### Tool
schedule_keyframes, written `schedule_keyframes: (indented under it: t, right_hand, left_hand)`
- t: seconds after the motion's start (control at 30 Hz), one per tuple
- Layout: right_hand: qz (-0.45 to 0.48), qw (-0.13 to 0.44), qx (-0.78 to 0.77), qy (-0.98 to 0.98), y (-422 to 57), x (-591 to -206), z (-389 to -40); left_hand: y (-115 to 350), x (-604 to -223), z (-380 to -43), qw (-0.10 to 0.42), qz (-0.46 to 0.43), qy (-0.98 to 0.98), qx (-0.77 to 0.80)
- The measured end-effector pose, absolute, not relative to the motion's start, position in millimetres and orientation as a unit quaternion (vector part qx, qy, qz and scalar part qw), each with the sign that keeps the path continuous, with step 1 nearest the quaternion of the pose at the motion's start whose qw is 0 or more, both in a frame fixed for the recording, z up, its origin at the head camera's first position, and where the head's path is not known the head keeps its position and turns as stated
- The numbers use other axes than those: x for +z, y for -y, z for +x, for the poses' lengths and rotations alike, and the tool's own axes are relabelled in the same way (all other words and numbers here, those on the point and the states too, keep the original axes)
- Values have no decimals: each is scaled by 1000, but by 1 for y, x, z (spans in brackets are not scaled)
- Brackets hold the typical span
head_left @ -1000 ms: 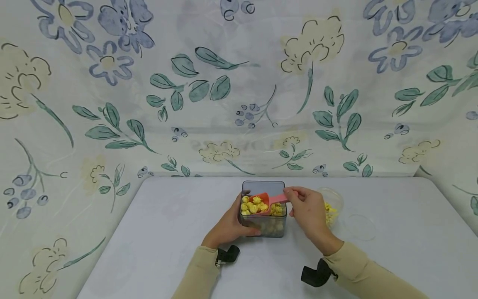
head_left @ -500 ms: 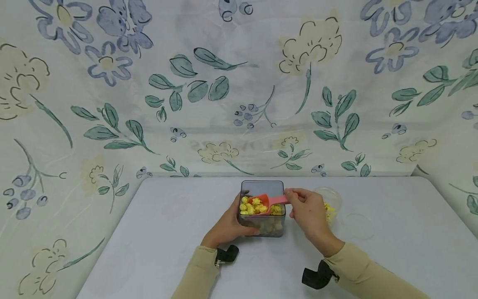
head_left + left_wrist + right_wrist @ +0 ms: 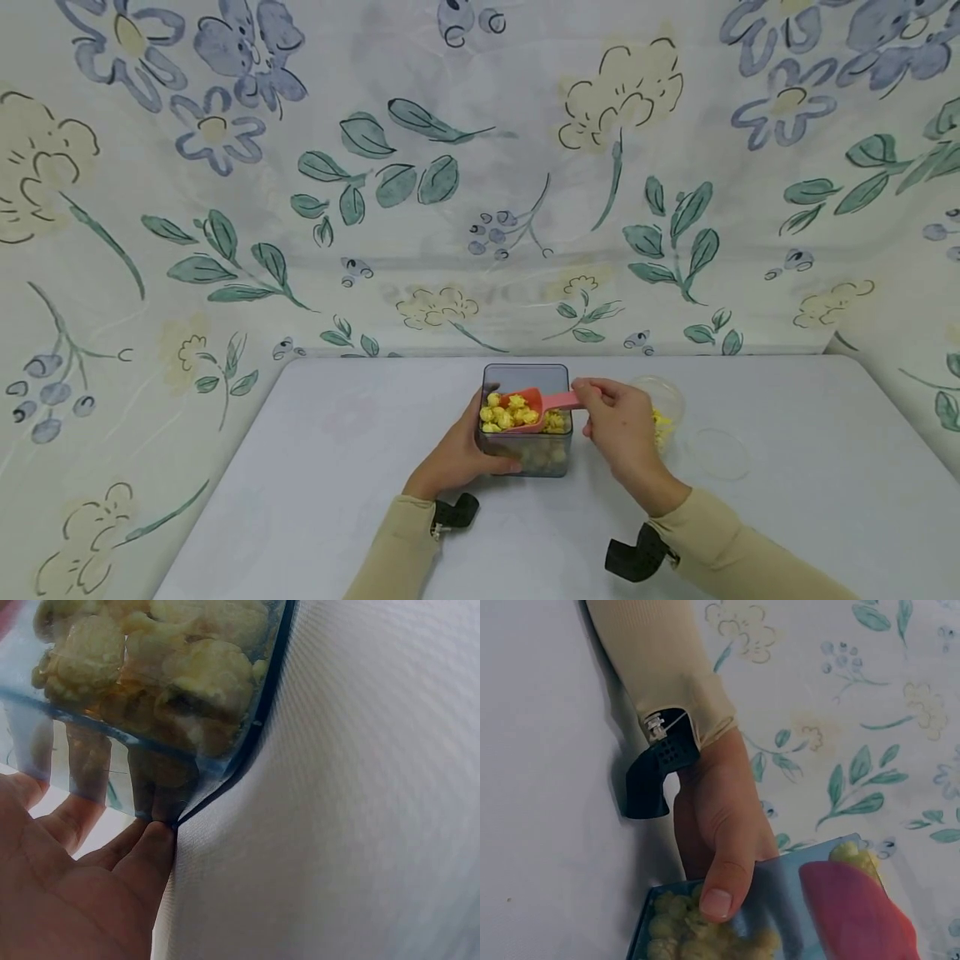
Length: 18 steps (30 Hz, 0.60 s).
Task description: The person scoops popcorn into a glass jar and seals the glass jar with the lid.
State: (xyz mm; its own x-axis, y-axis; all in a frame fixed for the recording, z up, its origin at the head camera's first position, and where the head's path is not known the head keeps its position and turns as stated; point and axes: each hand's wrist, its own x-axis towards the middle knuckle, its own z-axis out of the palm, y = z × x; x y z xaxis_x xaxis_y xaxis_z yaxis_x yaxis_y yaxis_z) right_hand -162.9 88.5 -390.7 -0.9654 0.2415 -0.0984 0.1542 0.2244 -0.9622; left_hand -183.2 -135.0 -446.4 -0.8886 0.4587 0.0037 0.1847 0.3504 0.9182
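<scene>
My left hand (image 3: 453, 457) grips a translucent grey square container (image 3: 527, 379) of yellow popcorn, its thumb across the front wall and its fingers at the far side. In the left wrist view, those fingers (image 3: 64, 825) press the container's wall (image 3: 82, 718). The right wrist view shows the left thumb (image 3: 731, 877) over the front. My right hand (image 3: 621, 429) pinches the handle of a pink scoop (image 3: 561, 402). The scoop's head, heaped with popcorn (image 3: 517, 412), lies inside the container's open top.
Behind my right hand stands a clear round tub (image 3: 670, 392) with yellow popcorn, partly hidden by that hand. A clear round lid (image 3: 717, 454) lies flat beside it on the white table (image 3: 315, 467). A floral curtain (image 3: 525, 317) rises along the table's back edge.
</scene>
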Motion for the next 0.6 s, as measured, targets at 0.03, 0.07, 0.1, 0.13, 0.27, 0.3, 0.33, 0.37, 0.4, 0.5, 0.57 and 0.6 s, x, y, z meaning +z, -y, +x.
schedule_keyframes:
  t: [0.03,0.07,0.1,0.13,0.27,0.3,0.33,0.37,0.4,0.5,0.57,0.6]
  right_hand:
    - [-127,37,611,780,-89,-391,-163]
    - [-127,39,613,779,-90,-391,-163]
    - [-128,40,615,777,-91,-391,-162]
    - [-130,40,616,776,-91,-391,-162]
    - [-141,40,618,772,-93,-391,-161]
    - [-143,40,619,771,-93,-391,-160]
    - [-146,39,618,771,-93,-392,-160]
    - [-147,40,618,771,-94,-392,-160]
    - [-148,41,619,770,-94,-392,-159]
    - [-149,45,620,769,-96,-394,-159]
    - [-151,50,621,767,-97,-395,-159]
    - [-152,53,622,766,-97,-395,-159]
  left_hand:
    - [135,-446,-183,128,196,-814,532]
    - [134,-446,-182,129,193,-816,529]
    - [134,-449,-184,129,189,-817,529]
    - [135,-453,-185,129,186,-818,528]
    - [137,-472,-193,120,185,-819,529]
    - [138,-476,-195,117,186,-818,531]
    - [138,-478,-196,114,187,-818,533]
    - [139,-479,-196,112,189,-817,534]
    - [139,-479,-196,111,190,-816,535]
    - [138,-479,-196,111,188,-816,535]
    - [138,-478,-196,112,187,-817,533]
    - [138,-478,-196,113,186,-817,534]
